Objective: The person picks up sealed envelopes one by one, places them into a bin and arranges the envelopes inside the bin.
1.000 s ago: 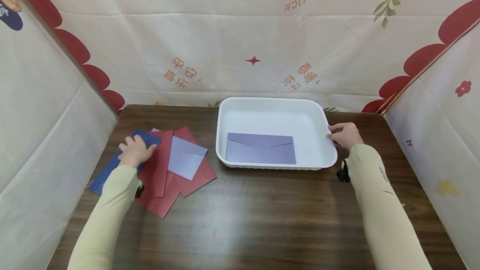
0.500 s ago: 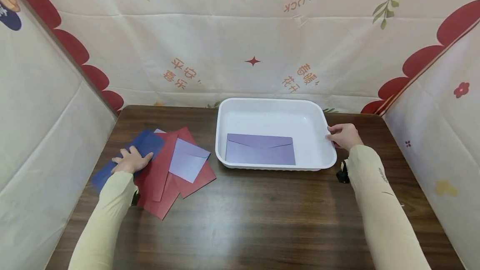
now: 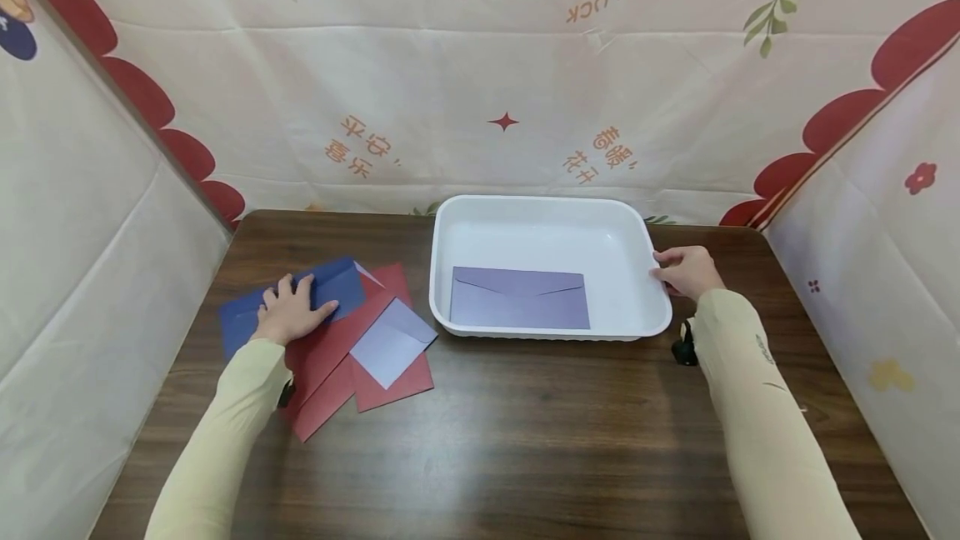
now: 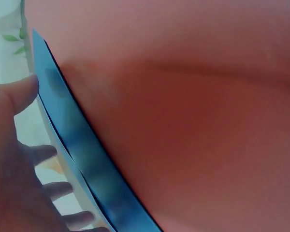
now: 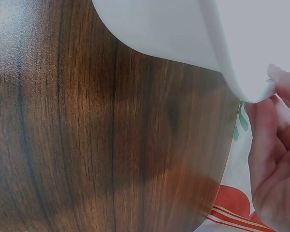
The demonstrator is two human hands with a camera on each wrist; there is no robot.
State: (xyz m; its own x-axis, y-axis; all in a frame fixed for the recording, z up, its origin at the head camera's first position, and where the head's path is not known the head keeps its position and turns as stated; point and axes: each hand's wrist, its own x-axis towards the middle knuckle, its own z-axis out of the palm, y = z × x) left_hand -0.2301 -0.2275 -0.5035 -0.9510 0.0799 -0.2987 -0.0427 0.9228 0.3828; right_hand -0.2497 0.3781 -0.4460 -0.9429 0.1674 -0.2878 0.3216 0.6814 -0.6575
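Note:
My left hand [image 3: 288,311] rests with spread fingers on a blue envelope [image 3: 341,286], which lies over the left part of a loose pile. Red envelopes [image 3: 330,357] fan out beneath it, and a small lilac envelope [image 3: 392,344] lies on top at the pile's right. In the left wrist view, the fingers [image 4: 26,92] lie along the blue envelope's edge [image 4: 82,140]. My right hand [image 3: 690,273] pinches the right rim of a white plastic tray [image 3: 540,232]; the right wrist view shows thumb and fingers about that rim [image 5: 251,92]. Inside the tray a purple envelope [image 3: 517,298] lies flat.
The brown wooden table [image 3: 525,440] reaches back to a printed cloth wall [image 3: 480,107]. Cloth panels also stand at the left and right. A corner of another lilac envelope [image 3: 366,273] shows behind the blue one.
My left hand first slides slightly left and down, then right, turning the blue envelope flatter. The red and small lilac envelopes shift right and turn as well. The right hand and tray stay put.

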